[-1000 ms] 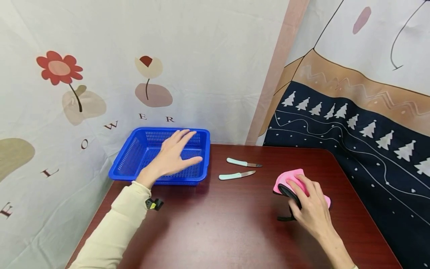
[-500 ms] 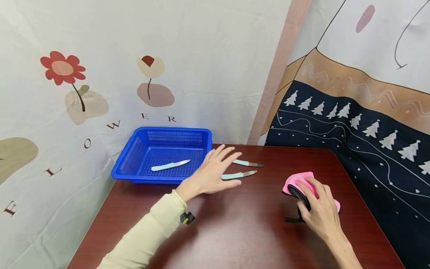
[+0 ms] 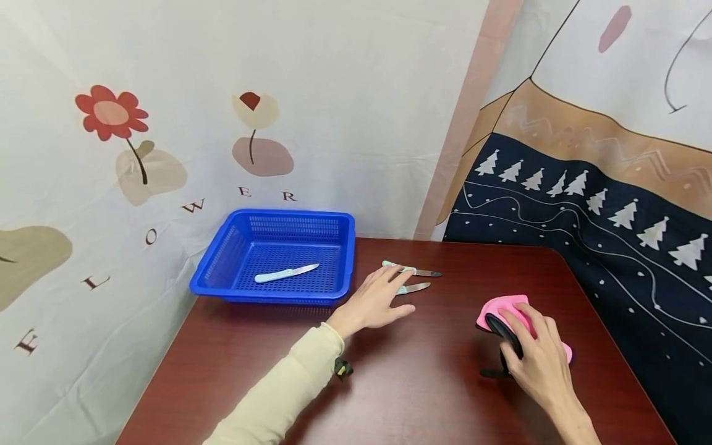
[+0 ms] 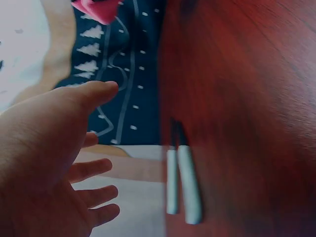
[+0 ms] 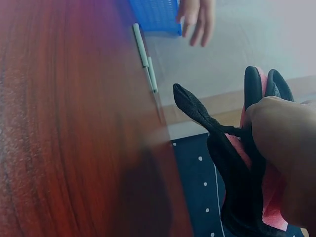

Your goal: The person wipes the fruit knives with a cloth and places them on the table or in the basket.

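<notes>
Fingers spread, my left hand (image 3: 374,303) hovers over two knives with pale mint handles lying on the table. It partly covers the nearer knife (image 3: 418,287) and the farther knife (image 3: 427,273) in the head view; both handles show in the left wrist view, beside the left hand (image 4: 44,143). A third knife (image 3: 283,273) lies inside the blue basket (image 3: 267,296). At the right, my right hand (image 3: 542,358) grips a pink fabric item with black trim and a strap (image 3: 503,309), held above the table; its exact kind is unclear. Black padded edges (image 5: 232,182) show in the right wrist view.
The dark red wooden table (image 3: 423,395) ends at a pale printed wall cloth (image 3: 356,123) behind. A navy cloth with white trees (image 3: 584,247) hangs along the right side. The basket stands at the table's back left.
My left hand has moved right, from above the basket to above the two knives. The knife in the basket has come into view. My right hand still holds the pink item, slightly lower right in view.
</notes>
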Tool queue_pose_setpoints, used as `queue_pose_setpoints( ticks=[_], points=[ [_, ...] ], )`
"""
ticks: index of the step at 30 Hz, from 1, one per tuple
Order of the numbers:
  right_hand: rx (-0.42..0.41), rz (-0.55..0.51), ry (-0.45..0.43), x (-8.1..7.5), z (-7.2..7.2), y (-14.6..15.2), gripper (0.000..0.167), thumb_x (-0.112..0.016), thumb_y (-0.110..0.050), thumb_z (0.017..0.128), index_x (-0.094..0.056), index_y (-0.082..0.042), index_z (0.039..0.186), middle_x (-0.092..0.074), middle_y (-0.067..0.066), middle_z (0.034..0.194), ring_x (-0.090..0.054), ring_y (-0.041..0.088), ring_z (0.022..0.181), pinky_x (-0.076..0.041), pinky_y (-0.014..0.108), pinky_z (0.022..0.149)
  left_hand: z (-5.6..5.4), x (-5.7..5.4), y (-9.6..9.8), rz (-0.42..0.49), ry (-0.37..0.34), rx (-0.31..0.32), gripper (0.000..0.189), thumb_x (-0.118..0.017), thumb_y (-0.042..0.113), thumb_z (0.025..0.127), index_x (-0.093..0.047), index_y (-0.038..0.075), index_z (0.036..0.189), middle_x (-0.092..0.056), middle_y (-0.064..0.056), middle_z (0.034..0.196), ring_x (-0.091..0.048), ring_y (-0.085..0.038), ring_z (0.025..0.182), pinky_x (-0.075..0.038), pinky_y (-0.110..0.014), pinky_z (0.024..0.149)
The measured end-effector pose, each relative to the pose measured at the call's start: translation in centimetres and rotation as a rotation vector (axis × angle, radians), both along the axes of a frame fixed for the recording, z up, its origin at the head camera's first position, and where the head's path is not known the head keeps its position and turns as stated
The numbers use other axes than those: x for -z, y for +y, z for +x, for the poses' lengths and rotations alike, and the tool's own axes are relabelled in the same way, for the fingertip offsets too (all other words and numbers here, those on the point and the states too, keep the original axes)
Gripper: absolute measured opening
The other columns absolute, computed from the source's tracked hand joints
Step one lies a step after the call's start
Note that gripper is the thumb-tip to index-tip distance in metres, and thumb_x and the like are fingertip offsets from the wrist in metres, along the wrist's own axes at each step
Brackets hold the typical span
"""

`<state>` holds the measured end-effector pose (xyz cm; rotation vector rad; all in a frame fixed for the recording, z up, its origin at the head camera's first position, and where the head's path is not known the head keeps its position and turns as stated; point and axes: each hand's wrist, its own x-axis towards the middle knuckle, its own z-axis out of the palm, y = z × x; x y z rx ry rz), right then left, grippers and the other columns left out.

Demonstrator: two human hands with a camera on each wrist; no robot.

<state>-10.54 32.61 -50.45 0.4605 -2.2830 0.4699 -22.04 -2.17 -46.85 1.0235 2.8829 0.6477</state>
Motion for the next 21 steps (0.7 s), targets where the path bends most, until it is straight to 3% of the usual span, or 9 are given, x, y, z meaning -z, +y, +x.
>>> queue_pose_setpoints(
  ticks=[6,10,21],
  points=[
    [0.005,0.007,-0.002,0.2,0.4,0.2,0.053,-0.064,-0.011,0.082,-0.077,-0.005,0.133,-0.068,0.029,0.139,-0.059,0.048,0.103,-0.042,0.046,0.087,-1.1,2.5,0.4,-0.031,-0.042,-0.033,0.075,-0.072,0.044,0.109,-0.045,0.014,0.172,-0.049,-0.018,0.175,-0.045,-0.044,0.164,-0.039,-0.061,0.135],
    [0.012,0.013,-0.012,0.3,0.5,0.3,0.053,-0.064,-0.011,0.083,-0.077,-0.004,0.133,-0.067,0.029,0.139,-0.058,0.047,0.103,-0.042,0.046,0.086,-1.8,3.5,0.7,-0.064,-0.062,-0.057,0.074,-0.071,0.045,0.110,-0.046,0.011,0.171,-0.050,-0.019,0.175,-0.045,-0.044,0.164,-0.040,-0.059,0.135],
    [0.009,0.013,-0.011,0.5,0.7,0.3,0.052,-0.064,-0.011,0.082,-0.077,-0.004,0.133,-0.067,0.029,0.139,-0.058,0.047,0.104,-0.042,0.046,0.088,-2.5,4.0,1.0,-0.155,-0.101,-0.111,0.064,-0.069,0.045,0.111,-0.058,0.011,0.163,-0.056,-0.015,0.170,-0.051,-0.039,0.157,-0.044,-0.058,0.130]
  ],
)
